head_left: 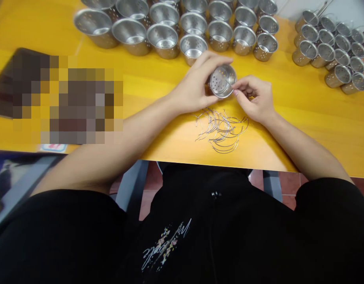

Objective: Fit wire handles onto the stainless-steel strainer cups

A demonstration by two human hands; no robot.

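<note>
The left arm stretches from the lower left of the frame to the upper centre, its hand (196, 83) curled sideways; the right arm rises from the lower right, its hand (256, 96) bent inward. The left thumb and fingers spread around a metal cup (219, 81), gripping it. The right thumb and forefinger are pinched close together at the cup's right rim; whether a wire sits between them, I cannot tell. The cup, just above centre, is tilted with its mouth toward the viewer, shiny and dotted with holes. Curved wires (224, 128) lie heaped just below.
</note>
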